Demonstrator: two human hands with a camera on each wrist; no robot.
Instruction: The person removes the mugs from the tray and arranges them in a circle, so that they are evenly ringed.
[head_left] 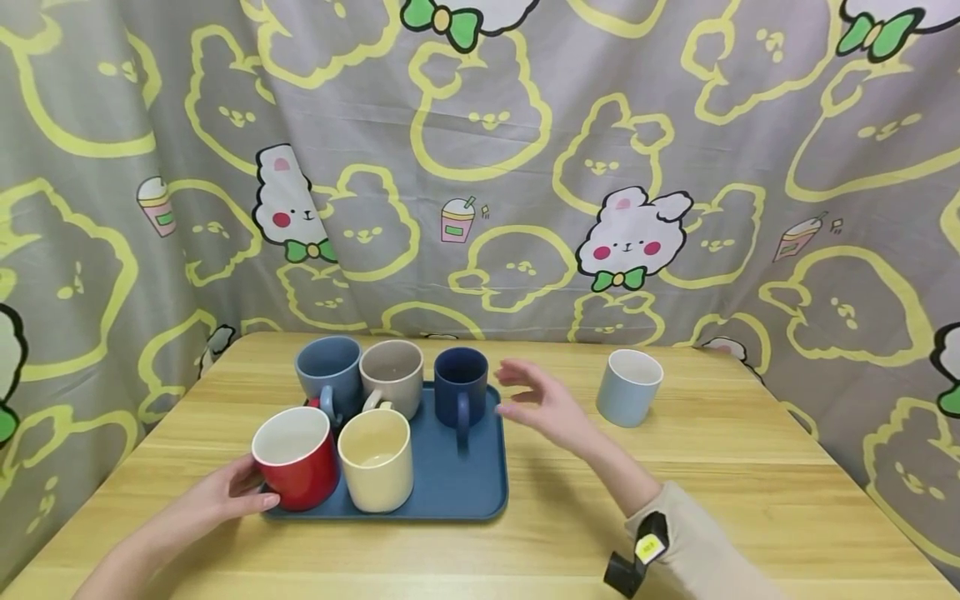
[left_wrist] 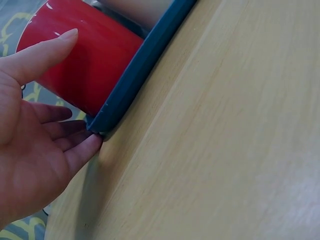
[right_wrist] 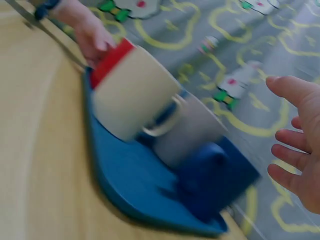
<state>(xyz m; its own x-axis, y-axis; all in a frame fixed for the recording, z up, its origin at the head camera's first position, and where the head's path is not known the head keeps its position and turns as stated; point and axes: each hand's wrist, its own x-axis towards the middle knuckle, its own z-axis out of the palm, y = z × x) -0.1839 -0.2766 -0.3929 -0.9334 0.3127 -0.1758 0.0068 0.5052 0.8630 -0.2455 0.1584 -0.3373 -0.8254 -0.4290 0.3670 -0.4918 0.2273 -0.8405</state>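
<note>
At lower left, your left grip [head_left: 228, 492], spread and empty, touches the blue tray [head_left: 457, 483] beside the red mug [head_left: 302, 473]; at centre, your right grip [head_left: 546, 408] hovers, fingers parted, empty, beside the navy mug [head_left: 456, 398].

Left hand [left_wrist: 35, 155] beside the red mug [left_wrist: 95, 60]; fingers [left_wrist: 84, 151] at the blue tray [left_wrist: 135, 75]

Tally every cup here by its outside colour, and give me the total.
Blue: 3 (dark blue cup, slate-blue cup, light blue cup)
Red: 1 (red cup)
Cream: 1 (cream cup)
Grey-beige: 1 (grey-beige cup)
Total: 6
</note>
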